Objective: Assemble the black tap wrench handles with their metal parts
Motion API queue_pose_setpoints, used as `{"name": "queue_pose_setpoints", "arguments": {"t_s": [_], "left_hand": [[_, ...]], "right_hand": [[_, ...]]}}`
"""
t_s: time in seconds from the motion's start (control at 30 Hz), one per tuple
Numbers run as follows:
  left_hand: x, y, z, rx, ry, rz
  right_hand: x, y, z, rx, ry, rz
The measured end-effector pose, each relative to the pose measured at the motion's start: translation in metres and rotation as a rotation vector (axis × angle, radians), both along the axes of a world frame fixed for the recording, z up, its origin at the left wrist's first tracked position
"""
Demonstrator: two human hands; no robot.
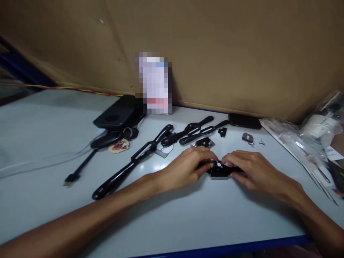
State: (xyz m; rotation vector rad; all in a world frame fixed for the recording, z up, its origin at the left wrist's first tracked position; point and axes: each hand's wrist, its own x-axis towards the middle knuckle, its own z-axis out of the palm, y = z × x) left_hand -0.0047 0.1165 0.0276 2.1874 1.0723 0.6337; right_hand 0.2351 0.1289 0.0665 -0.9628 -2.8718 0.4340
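A black spokeshave (219, 173) lies across the near right of the table, gripped by both hands. My left hand (189, 163) is closed around its left side, thumb and fingertips by the centre plate. On the other side, my right hand (251, 168) is closed on the right handle, its index finger reaching toward the middle. Between the fingertips shows a silvery wing screw (219, 165) on the plate. A bright metal edge runs along the tool's near side. Most of both handles is hidden by the hands.
A larger black spokeshave body (134, 159) lies left, with smaller bodies (192, 132) behind. Beyond my hands are a black cap plate (203, 142), a metal blade (247, 137) and wing screws (262, 142). A phone (244, 121) and plastic bags (303, 143) lie right; a black device (115, 116) stands left.
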Motion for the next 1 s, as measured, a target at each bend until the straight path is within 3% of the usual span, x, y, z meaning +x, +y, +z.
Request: {"name": "queue_pose_setpoints", "arguments": {"t_s": [0.13, 0.7, 1.0], "left_hand": [[-0.0002, -0.0002, -0.0011, 0.001, -0.006, 0.009], [0.0002, 0.001, -0.006, 0.035, -0.001, 0.013], [0.0008, -0.0008, -0.0022, 0.015, 0.026, 0.033]], "right_hand": [[-0.0001, -0.0008, -0.0002, 0.022, 0.0, 0.038], [-0.0021, -0.0036, -0.0015, -0.07, 0.067, -0.044], [-0.0014, 0.0031, -0.0055, -0.072, 0.18, 0.015]]}}
